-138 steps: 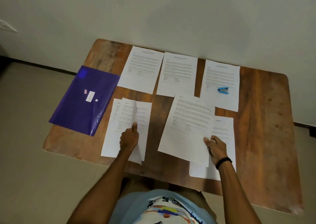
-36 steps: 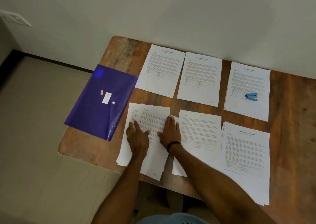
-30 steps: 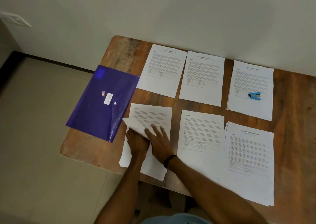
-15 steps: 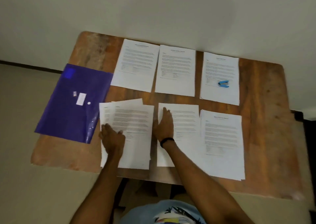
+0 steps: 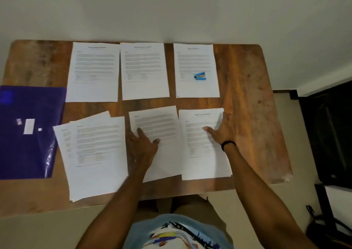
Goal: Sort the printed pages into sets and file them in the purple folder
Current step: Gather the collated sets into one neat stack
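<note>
Printed pages [image 5: 158, 127] of middle near pile under flat, spread fingers [image 5: 140, 131] of left hand [image 5: 142, 148]; right hand [image 5: 226, 132] straight-fingered along right near pile [image 5: 202, 159] edge, thumb on top, gripping nothing. Farther out: loose left pile [image 5: 95, 153], blue stapler [image 5: 200, 76], purple folder [image 5: 24, 144] at worktop [image 5: 247, 96] left end.

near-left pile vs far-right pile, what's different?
The near-left pile is fanned, its sheets askew; the far-right pile sits squared. The far-right pile carries a blue stapler; the near-left pile has nothing on it. Both are white printed pages lying flat on the table.
</note>
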Motion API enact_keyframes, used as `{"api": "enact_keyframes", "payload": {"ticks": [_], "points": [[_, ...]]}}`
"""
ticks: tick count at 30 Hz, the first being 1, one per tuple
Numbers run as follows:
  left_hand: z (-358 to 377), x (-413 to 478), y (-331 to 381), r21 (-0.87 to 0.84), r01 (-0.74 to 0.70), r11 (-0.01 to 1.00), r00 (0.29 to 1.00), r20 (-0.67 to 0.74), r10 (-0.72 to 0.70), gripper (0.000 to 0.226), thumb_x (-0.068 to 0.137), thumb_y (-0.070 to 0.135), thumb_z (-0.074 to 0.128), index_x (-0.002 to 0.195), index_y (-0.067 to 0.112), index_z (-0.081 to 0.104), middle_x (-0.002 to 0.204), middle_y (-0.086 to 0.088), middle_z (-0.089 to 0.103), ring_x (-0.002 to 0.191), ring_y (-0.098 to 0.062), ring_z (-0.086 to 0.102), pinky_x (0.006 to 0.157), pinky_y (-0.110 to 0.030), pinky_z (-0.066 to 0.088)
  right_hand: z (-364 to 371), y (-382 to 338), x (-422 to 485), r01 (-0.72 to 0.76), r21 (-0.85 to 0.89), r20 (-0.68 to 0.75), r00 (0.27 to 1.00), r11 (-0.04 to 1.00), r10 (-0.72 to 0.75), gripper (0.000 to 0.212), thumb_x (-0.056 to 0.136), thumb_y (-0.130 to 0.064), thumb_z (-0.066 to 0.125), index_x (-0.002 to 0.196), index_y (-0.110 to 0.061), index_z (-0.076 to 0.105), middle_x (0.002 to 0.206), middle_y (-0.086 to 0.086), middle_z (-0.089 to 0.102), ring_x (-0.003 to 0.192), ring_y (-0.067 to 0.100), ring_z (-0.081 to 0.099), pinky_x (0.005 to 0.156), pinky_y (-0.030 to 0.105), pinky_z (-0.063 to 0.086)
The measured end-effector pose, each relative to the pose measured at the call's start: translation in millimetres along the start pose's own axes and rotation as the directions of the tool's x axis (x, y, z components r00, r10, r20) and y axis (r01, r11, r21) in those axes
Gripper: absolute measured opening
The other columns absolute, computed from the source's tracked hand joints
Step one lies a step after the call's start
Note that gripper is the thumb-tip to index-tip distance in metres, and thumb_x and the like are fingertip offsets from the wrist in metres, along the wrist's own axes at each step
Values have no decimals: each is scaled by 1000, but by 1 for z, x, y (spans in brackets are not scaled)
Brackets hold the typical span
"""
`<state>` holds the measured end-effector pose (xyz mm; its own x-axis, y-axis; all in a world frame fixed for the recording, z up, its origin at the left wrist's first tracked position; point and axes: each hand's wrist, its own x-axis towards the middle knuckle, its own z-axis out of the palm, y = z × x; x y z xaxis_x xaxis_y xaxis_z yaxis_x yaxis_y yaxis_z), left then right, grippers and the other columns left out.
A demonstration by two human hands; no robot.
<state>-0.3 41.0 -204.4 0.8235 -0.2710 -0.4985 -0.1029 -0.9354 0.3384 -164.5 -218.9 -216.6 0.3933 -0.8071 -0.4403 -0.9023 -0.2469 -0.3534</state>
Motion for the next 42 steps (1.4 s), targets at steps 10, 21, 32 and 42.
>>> {"api": "enact_keyframes", "payload": {"ticks": [10, 21, 32, 42], "points": [[17, 5, 11, 64, 56, 996, 998, -35, -54, 102, 76, 55, 77, 153, 18, 21, 156, -22, 19, 142, -45, 24, 110, -57, 38, -4, -21, 16, -73, 85, 114, 991, 994, 63, 132, 67, -60, 84, 157, -8, 2, 162, 15, 20, 147, 33, 25, 121, 43, 24], [31, 6, 57, 195, 5, 981, 996, 82, -21, 87, 86, 35, 73, 153, 23, 19, 157, -20, 18, 142, -46, 25, 110, -60, 34, 3, -12, -8, -305, 606, 351, 931, 735, 97, 31, 84, -25, 81, 105, -9, 65, 110, 8, 71, 94, 26, 71, 86, 40, 58], [24, 14, 44, 79, 6, 997, 994, 106, -14, 88, 80, 26, 79, 150, 28, 25, 156, -14, 18, 141, -43, 23, 106, -63, 40, -49, 68, -24, -455, 778, 490, 871, 433, 35, 46, 80, 4, 74, 124, 2, 62, 125, 26, 65, 113, 43, 64, 98, 59, 51], [-8, 11, 27, -344, 8, 939, 985, -162, -67, 34, 98, 25, 59, 129, 11, 59, 131, -11, 61, 118, -31, 60, 98, -37, 50, -118, 39, -20, -654, 673, 732, 654, 346, -189, 60, 66, -4, 89, 119, -1, 62, 108, 21, 72, 91, 33, 73, 74, 46, 61]]}}
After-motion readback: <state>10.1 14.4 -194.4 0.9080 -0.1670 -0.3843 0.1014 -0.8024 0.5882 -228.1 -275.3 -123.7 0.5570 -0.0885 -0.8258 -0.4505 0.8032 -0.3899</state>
